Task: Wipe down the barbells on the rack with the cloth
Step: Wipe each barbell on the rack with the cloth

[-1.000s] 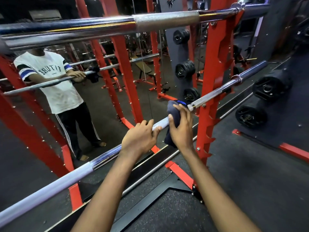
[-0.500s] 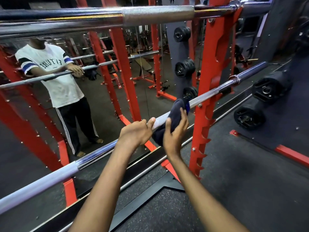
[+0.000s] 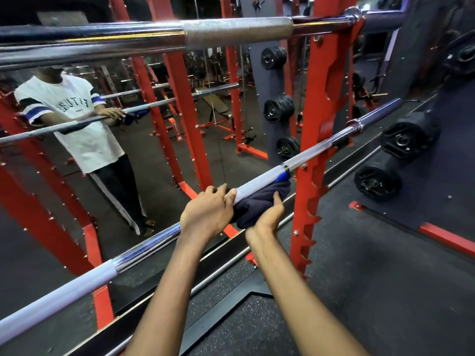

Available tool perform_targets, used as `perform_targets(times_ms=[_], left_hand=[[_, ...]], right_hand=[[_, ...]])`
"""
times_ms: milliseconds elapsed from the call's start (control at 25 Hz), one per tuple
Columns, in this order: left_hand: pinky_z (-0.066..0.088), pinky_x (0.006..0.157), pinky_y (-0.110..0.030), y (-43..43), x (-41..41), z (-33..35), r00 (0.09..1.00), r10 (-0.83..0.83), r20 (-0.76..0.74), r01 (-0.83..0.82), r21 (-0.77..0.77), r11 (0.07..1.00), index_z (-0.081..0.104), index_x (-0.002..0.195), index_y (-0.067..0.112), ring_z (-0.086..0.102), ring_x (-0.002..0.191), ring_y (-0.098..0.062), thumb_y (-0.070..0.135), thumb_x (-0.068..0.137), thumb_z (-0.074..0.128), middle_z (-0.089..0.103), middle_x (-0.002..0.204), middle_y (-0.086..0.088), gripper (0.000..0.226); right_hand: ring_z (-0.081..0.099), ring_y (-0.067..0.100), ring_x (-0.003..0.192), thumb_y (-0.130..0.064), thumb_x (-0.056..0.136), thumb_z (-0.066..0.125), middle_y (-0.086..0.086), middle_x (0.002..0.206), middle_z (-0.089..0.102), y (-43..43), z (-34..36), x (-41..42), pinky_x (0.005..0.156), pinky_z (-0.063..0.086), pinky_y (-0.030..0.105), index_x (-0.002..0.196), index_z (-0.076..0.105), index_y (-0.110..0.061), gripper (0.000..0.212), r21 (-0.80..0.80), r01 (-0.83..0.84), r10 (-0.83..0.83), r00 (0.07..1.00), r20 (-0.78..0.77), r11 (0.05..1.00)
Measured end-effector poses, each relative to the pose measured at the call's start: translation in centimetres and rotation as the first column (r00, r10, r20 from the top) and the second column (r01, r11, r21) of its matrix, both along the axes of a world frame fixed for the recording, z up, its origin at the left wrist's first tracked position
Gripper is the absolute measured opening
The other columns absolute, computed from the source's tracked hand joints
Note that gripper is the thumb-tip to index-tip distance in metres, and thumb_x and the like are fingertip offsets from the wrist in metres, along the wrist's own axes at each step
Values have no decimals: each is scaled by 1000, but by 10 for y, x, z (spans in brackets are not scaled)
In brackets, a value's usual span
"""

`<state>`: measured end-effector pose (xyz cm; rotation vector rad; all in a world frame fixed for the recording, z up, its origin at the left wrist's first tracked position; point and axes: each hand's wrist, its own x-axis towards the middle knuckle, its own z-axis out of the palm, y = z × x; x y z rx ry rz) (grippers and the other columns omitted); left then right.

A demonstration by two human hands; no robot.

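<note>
A long steel barbell (image 3: 316,147) lies across the red rack (image 3: 312,176), running from lower left to upper right. My left hand (image 3: 208,214) grips its shaft from above, fingers curled over it. Just to the right, my right hand (image 3: 267,215) holds a dark navy cloth (image 3: 257,201) against the underside of the bar, palm up, thumb against the fabric. A blue edge of the cloth shows near the rack upright. A second barbell (image 3: 236,34) rests higher on the rack, across the top of the view.
A wall mirror (image 3: 154,150) behind the rack reflects a person in a white shirt and more red frames. Black weight plates (image 3: 408,140) hang on pegs at the right, others on a grey post (image 3: 279,106). Dark rubber flooring (image 3: 385,278) spreads below.
My right hand has turned from behind the cloth to beneath it, and the cloth now hangs under the bar instead of wrapping over it. My left hand keeps its grip.
</note>
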<state>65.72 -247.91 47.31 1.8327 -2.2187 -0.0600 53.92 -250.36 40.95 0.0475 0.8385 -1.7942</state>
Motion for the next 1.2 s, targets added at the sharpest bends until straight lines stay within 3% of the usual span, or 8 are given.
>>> perform_targets(times_ms=[80,160,400,520,600,800,960,1200], left_hand=[[40,102,-46,-6,0,2,1000,24,-12,-23,63,998,41,147,30,50,130,-34,57,104,20,50,144,-9,55],[35,107,-46,-12,-3,5,1000,-2,-5,2,84,996,32,154,29,44,137,-33,60,103,21,41,154,-9,61],[32,112,-47,-25,-17,5,976,-188,106,186,25,982,21,158,39,39,140,-36,56,105,23,29,161,-15,56],[34,111,-47,-34,-26,4,963,-248,109,248,15,969,23,157,42,39,139,-38,53,106,23,29,160,-17,52],[37,109,-47,-41,-29,1,956,-273,106,275,1,962,25,157,41,41,137,-39,52,106,22,33,157,-18,52],[39,106,-47,-42,-34,-1,950,-280,138,286,-25,958,26,157,35,44,133,-39,48,108,21,39,154,-16,52],[42,102,-47,-43,-41,-1,941,-294,167,307,-56,950,22,159,33,47,129,-39,52,107,19,42,149,-17,55],[47,93,-45,-53,-76,-2,950,-268,162,285,-89,954,35,150,25,55,117,-39,46,107,23,52,137,-15,50]], right_hand=[[58,17,39,-45,106,33,5,46,57,7,11,-3,41,42,14,76,57,-10,52,-8,-7,7,1000,14,1000],[50,15,30,-33,108,23,2,37,47,-1,21,-11,37,36,11,62,50,-12,57,-53,8,-6,1000,23,999],[70,18,74,-50,91,57,7,84,74,-12,-7,-18,89,57,40,94,65,-10,41,-91,154,-169,969,-179,984],[63,19,116,-38,91,65,3,125,66,-1,-15,-28,111,46,37,124,63,-18,38,-206,383,-423,661,-619,901],[59,17,122,-37,90,71,3,128,63,1,-11,-37,111,42,25,130,66,-15,46,-335,264,-413,343,-844,904],[59,16,124,-41,91,67,2,129,68,-26,0,-76,110,42,34,127,71,-15,45,-380,139,-361,-147,-921,914],[61,21,124,-41,90,64,1,129,71,-51,19,-102,109,41,39,121,71,-14,42,-322,289,-266,-217,-939,901],[57,18,127,-41,98,66,-5,135,67,-40,-6,-116,113,40,40,129,67,-17,39,-376,81,-336,-303,-892,923]])
